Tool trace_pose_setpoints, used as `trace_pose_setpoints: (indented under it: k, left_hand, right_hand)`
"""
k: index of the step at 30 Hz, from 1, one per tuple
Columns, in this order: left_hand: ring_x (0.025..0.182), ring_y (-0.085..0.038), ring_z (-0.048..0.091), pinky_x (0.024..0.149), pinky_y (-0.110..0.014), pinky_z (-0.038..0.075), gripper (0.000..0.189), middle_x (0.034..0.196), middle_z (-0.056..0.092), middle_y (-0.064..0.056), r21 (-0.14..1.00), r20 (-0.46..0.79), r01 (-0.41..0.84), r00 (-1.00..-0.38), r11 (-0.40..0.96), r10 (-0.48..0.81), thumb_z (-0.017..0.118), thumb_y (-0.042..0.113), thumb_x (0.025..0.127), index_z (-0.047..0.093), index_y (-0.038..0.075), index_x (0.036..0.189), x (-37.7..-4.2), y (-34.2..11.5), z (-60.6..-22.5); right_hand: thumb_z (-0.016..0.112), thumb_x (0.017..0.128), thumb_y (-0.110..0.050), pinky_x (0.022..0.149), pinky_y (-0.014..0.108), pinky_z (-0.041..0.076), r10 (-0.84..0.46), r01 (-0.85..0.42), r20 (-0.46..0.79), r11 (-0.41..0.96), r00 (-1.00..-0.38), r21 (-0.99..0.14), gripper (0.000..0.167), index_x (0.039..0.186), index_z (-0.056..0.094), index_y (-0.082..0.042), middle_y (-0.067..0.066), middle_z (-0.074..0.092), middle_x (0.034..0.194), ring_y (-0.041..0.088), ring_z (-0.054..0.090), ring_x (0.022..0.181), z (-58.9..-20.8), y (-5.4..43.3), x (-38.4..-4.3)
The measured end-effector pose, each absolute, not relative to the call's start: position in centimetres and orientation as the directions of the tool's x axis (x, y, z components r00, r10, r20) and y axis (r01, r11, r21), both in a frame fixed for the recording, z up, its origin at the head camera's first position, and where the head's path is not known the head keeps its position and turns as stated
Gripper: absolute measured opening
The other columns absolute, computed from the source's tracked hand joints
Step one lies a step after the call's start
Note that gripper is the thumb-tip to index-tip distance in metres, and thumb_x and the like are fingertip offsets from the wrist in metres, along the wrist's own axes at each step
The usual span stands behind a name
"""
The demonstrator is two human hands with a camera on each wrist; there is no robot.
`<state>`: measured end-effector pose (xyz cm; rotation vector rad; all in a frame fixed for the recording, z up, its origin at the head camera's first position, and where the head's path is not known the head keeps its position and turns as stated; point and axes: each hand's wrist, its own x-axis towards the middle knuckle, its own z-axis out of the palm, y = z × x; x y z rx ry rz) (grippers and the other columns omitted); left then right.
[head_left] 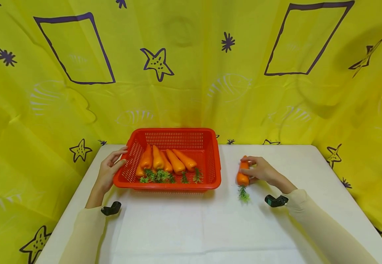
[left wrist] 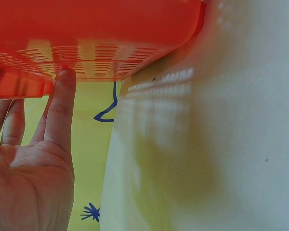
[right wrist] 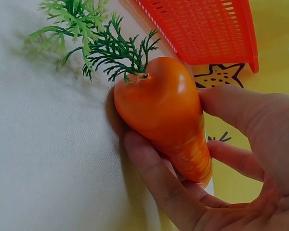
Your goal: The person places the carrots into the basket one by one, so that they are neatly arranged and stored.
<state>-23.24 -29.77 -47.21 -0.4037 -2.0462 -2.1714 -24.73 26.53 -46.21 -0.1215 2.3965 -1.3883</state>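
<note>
A red plastic basket [head_left: 177, 186] stands on the white-covered table with several orange carrots [head_left: 176, 162] inside, their green tops toward the near side. My left hand [head_left: 106, 172] touches the basket's left rim with fairly straight fingers; in the left wrist view, one fingertip [left wrist: 65, 77] meets the slotted wall. To the right of the basket, my right hand [head_left: 260, 170] holds a single carrot [right wrist: 159, 103] between thumb and fingers. Its leafy top [head_left: 243, 193] points toward the near side. Whether this carrot's body bears on the cloth, I cannot tell.
A yellow curtain [head_left: 191, 91] with dark star drawings hangs behind the table and at both sides. White cloth [head_left: 177, 227] covers the table, whose back edge runs just behind the basket. Black devices sit at the left wrist [head_left: 111, 208] and right wrist [head_left: 276, 201].
</note>
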Motion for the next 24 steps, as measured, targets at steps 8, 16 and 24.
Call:
trace_pose_setpoints:
  k: [8, 16, 24]
  left_hand:
    - [0.137, -0.009, 0.050, 0.097, -0.021, 0.052, 0.036, 0.156, 0.049, -0.009, 0.954, 0.292, 0.284, -0.953, -0.093, 0.087, 0.058, 0.000, 0.103, 0.050, -0.014, 0.135, -23.2, -29.7, -47.1]
    - [0.137, -0.008, 0.050, 0.096, -0.022, 0.053, 0.037, 0.156, 0.048, -0.010, 0.955, 0.293, 0.287, -0.952, -0.076, 0.090, 0.058, 0.001, 0.103, 0.049, -0.015, 0.135, -23.3, -29.8, -47.2]
    - [0.135, -0.006, 0.051, 0.096, -0.021, 0.053, 0.038, 0.156, 0.049, -0.011, 0.954, 0.299, 0.294, -0.950, -0.066, 0.091, 0.058, 0.001, 0.103, 0.049, -0.016, 0.135, -23.4, -29.9, -47.3]
  right_hand:
    - [0.076, 0.094, -0.014, 0.070, 0.042, 0.063, -0.267, 0.119, -0.264, 0.459, -0.927, -0.880, 0.064, 0.145, 0.047, 0.009, 0.038, 0.043, 0.139, 0.025, 0.069, 0.082, -45.9, 26.7, -24.7]
    - [0.073, 0.094, -0.008, 0.075, 0.048, 0.063, -0.355, 0.092, -0.225, 0.355, -0.908, -0.930, 0.067, 0.148, 0.039, 0.014, 0.042, 0.035, 0.143, 0.029, 0.072, 0.084, -44.2, 27.9, -24.2]
    - [0.075, 0.093, -0.009, 0.077, 0.049, 0.062, -0.404, 0.036, -0.194, 0.367, -0.894, -0.930, 0.068, 0.150, 0.041, 0.009, 0.040, 0.035, 0.145, 0.032, 0.071, 0.091, -40.7, 29.2, -24.0]
